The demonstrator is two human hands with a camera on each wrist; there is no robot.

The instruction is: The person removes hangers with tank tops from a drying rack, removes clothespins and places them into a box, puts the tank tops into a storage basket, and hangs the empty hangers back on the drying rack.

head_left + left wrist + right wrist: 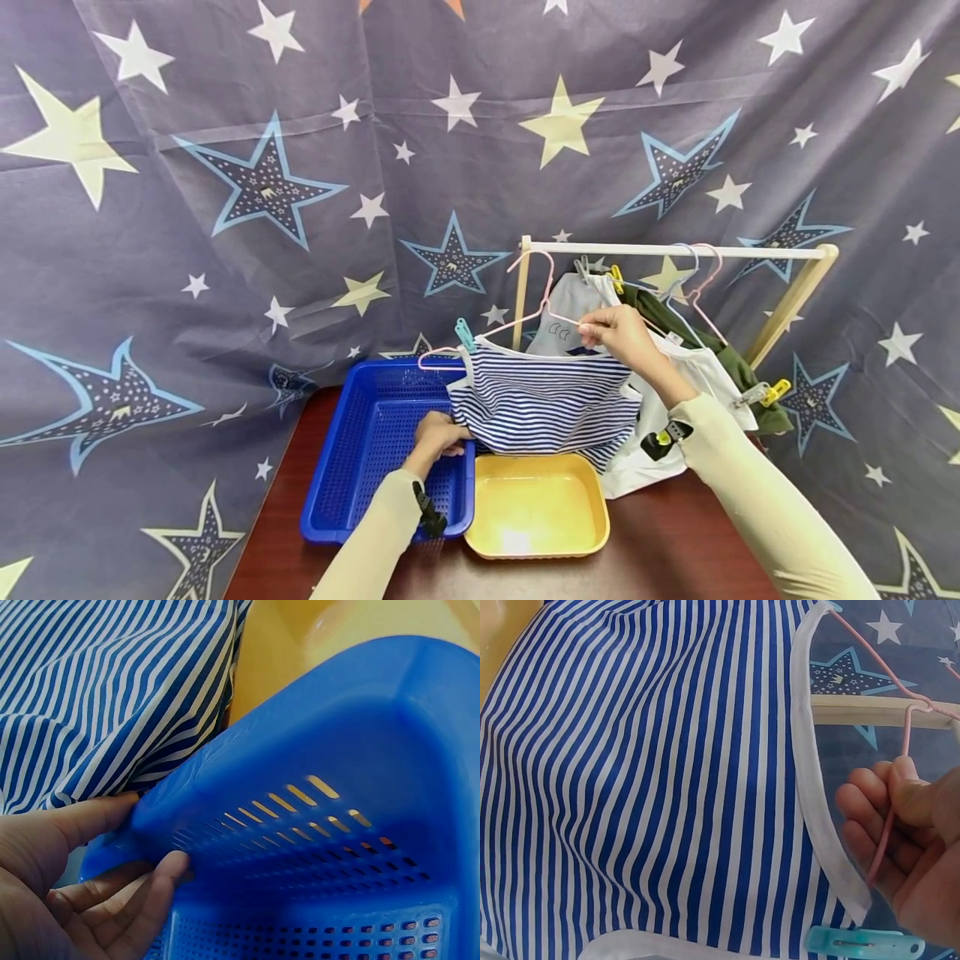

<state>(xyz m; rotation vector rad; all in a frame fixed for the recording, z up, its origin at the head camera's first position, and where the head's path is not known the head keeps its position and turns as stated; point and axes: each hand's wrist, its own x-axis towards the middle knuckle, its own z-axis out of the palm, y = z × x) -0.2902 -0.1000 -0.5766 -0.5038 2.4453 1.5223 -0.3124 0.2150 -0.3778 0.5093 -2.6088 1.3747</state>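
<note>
As a person in pale sleeves works over a reddish-brown surface, the right hand pinches one sloping arm of a pink hanger, its grip closed with the thumb pressing the thin bar against the curled fingers. From the hanger hangs a blue-and-white striped garment with white trim, fastened at one shoulder by a teal clip; a second teal clip shows at its other end in the right wrist view. The hanger's hook rises in front of the left end of a white rail on a wooden stand, though whether the two touch cannot be told. Lower down, the left hand has its grip closed around the right-hand rim of a perforated blue basket, with digits on both sides of the wall and the striped cloth just beside them. To the basket's right sits a yellow tray, its far edge just below the garment's hem. On the right, a white garment, a dark green garment and a grey garment hang at the stand, before a dark, star-patterned backdrop.
</note>
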